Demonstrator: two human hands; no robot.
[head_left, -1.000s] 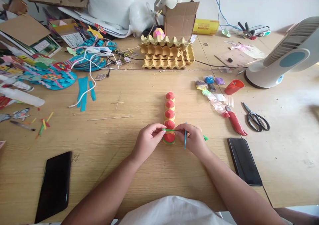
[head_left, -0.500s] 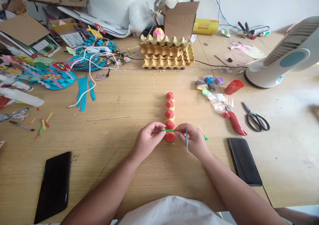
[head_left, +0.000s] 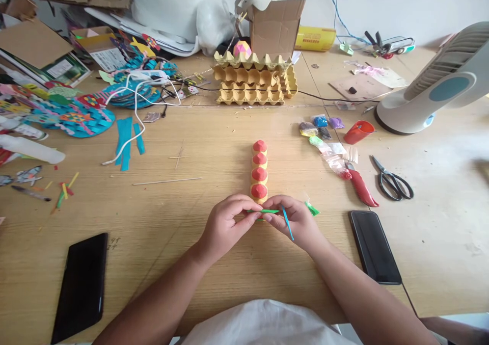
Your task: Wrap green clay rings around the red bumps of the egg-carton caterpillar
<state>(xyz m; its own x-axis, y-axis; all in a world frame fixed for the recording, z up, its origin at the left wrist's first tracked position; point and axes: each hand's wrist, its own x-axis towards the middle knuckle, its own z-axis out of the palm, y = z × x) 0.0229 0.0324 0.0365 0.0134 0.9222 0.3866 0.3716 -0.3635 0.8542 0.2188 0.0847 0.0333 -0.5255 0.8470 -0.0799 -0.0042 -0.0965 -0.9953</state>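
Observation:
A row of red-topped yellow egg-carton cones [head_left: 260, 170] lies on the wooden table [head_left: 214, 146], running away from me. Both hands meet at its near end. My left hand [head_left: 226, 223] pinches one end of a thin green strip [head_left: 263, 211]. My right hand [head_left: 296, 218] pinches the other end and also holds a thin blue stick [head_left: 287, 224] that slants down past its fingers. The nearest cone is hidden behind my fingers. A scrap of green [head_left: 311, 208] lies just right of my right hand.
A black phone [head_left: 80, 285] lies near left, another phone [head_left: 374, 246] near right. Black scissors [head_left: 392, 183], a red-handled knife [head_left: 360, 187], a red cup [head_left: 358, 132] and small clay bags [head_left: 321, 129] sit right. Stacked egg trays [head_left: 252, 82], a fan [head_left: 439, 82] and paper crafts [head_left: 72, 115] stand behind.
Both hands have moved slightly toward me with the green strip, now covering the nearest cone. The blue stick has tilted from upright to slanting.

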